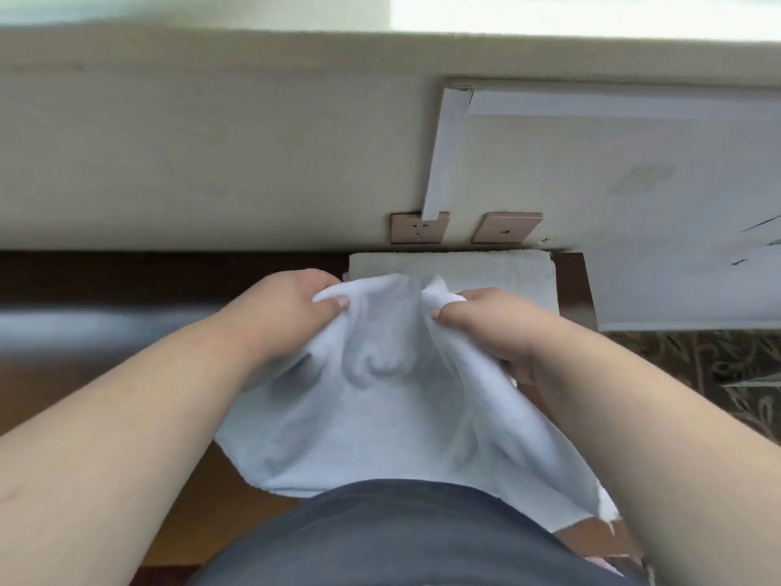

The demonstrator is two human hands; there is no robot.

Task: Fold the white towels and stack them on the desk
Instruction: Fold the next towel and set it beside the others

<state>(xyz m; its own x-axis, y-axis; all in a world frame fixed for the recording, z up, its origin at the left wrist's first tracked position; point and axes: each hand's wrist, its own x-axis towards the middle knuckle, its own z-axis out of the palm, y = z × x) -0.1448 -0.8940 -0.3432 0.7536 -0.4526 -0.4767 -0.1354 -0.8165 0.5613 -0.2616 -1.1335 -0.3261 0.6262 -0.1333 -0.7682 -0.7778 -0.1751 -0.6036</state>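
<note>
A loose white towel (380, 416) hangs crumpled between my two hands, over the near edge of the dark wooden desk (169, 272). My left hand (287, 310) grips its upper left edge, thumb on top of the cloth. My right hand (494, 323) grips the upper right edge, fingers curled into the fabric. The towel's lower part drapes down toward my body. Behind my hands, a folded white towel (486, 272) lies flat on the desk against the wall.
A cream wall (211, 154) rises behind the desk with two beige wall sockets (418, 228) just above the folded towel. A white taped sheet (613, 196) covers the wall at right. Patterned carpet (697, 361) shows at right, wooden floor at lower left.
</note>
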